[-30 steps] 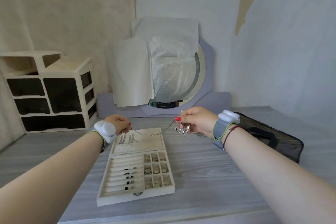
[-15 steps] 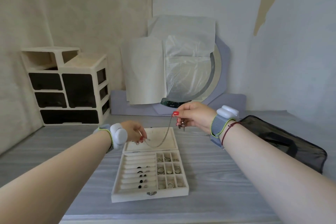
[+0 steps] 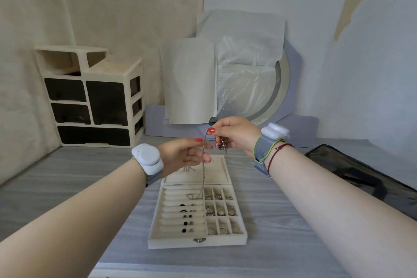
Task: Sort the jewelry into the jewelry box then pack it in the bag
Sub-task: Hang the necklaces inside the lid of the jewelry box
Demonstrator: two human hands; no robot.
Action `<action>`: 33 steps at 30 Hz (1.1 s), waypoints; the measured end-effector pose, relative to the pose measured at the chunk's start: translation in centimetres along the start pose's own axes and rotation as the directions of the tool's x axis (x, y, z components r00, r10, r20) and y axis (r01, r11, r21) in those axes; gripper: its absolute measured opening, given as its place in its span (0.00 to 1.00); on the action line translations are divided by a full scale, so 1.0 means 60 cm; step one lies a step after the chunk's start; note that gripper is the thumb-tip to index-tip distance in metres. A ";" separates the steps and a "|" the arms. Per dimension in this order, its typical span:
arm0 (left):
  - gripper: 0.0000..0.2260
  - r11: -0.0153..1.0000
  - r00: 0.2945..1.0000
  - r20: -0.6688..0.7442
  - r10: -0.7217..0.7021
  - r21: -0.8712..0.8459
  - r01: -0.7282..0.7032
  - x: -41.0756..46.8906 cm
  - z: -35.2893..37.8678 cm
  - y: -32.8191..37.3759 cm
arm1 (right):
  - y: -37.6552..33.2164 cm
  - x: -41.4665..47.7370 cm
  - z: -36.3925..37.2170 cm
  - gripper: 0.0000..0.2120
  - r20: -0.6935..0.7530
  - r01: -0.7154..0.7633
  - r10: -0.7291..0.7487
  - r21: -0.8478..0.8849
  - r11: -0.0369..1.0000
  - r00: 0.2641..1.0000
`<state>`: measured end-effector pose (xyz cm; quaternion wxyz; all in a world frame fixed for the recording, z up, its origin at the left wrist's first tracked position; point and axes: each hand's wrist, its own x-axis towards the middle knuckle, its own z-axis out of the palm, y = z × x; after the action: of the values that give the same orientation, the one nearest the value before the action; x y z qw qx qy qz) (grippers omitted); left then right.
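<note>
Right hand (image 3: 234, 135) pinches the top of the necklace (image 3: 203, 169) between thumb and forefinger, with the pendant (image 3: 222, 145) bunched under the curled fingers (image 3: 225, 124). The chain hangs straight down. Its lower end is pooled on the padded rolls at the back of the open jewelry box (image 3: 196, 242), just beside the ring compartments (image 3: 222, 210).

Left hand (image 3: 185, 156) is half open beside the chain and holds nothing; contact with it is hard to tell.

Risks:
- The loose tail swings into the ring compartments and snags.
- The pendant slips out and drags the chain onto the bench (image 3: 67, 187).
- Lowering too fast knots it.

Bag (image 3: 365, 178) sits at right, unused.
</note>
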<state>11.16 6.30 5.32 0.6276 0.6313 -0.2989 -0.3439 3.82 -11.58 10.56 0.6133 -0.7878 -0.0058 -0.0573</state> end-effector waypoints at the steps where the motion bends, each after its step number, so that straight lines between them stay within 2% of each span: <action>1: 0.17 1.000 0.999 -0.051 0.015 -0.004 -0.015 0.001 -0.003 -0.004 | 0.004 0.006 0.002 0.02 -0.024 -0.005 0.006 0.009 1.000 1.000; 4: 0.08 0.997 0.971 -0.232 0.051 -0.037 -0.062 0.009 -0.022 -0.021 | 0.024 0.023 0.002 0.04 -0.112 -0.028 0.024 -0.033 0.999 0.993; 6: 0.07 0.998 0.950 -0.310 0.030 -0.040 -0.045 0.015 -0.043 -0.035 | 0.044 0.035 0.001 0.06 -0.164 -0.069 0.054 -0.089 0.994 0.985; 11: 0.06 0.999 0.925 -0.380 -0.017 0.039 0.034 0.041 -0.083 -0.061 | 0.099 0.070 0.000 0.04 -0.201 -0.187 0.151 -0.170 0.968 0.968; 14: 0.07 0.975 0.900 -0.434 -0.037 0.183 0.128 0.068 -0.110 -0.076 | 0.140 0.100 -0.005 0.04 -0.238 -0.213 0.160 -0.215 0.953 0.958; 18: 0.10 0.849 0.868 -0.496 0.000 0.459 0.262 0.102 -0.128 -0.079 | 0.178 0.134 -0.010 0.07 -0.270 -0.216 0.125 -0.343 0.914 0.955; 20: 0.10 0.781 0.856 -0.513 0.056 0.556 0.283 0.129 -0.131 -0.085 | 0.203 0.159 -0.005 0.10 -0.278 -0.228 0.129 -0.362 0.904 0.952; 23: 0.08 0.676 0.858 -0.497 0.128 0.677 0.291 0.163 -0.127 -0.091 | 0.224 0.183 0.004 0.08 -0.321 -0.263 0.150 -0.347 0.900 0.935; 27: 0.04 0.594 0.866 -0.470 0.170 0.750 0.290 0.184 -0.130 -0.097 | 0.240 0.202 0.013 0.09 -0.346 -0.245 0.114 -0.362 0.899 0.931; 33: 0.04 0.535 0.851 -0.470 0.234 0.793 0.291 0.202 -0.143 -0.113 | 0.263 0.223 0.019 0.10 -0.399 -0.258 0.099 -0.367 0.894 0.912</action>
<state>24.83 1.78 -2.37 0.2940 0.9268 -0.2329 0.0189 18.48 -15.18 -3.66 0.4263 -0.8709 0.1955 -0.1468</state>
